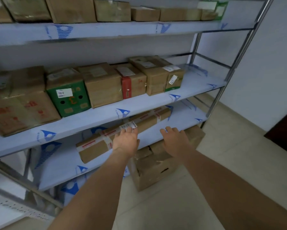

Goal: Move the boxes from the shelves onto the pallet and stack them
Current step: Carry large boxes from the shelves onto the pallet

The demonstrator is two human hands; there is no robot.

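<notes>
A metal shelving rack with blue-filmed shelves carries rows of cardboard boxes on its upper levels. On a lower shelf a long flat box, bound with red-and-white tape, lies along the front edge. The left hand rests with relaxed fingers on its top near the label. The right hand hovers spread and empty over the bare shelf edge beside it.

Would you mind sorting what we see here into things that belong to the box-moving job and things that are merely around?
Job:
- long flat box under the left hand
- right hand
- green box
- red-taped box

Around:
- shelf rack post
- floor tiles
</notes>
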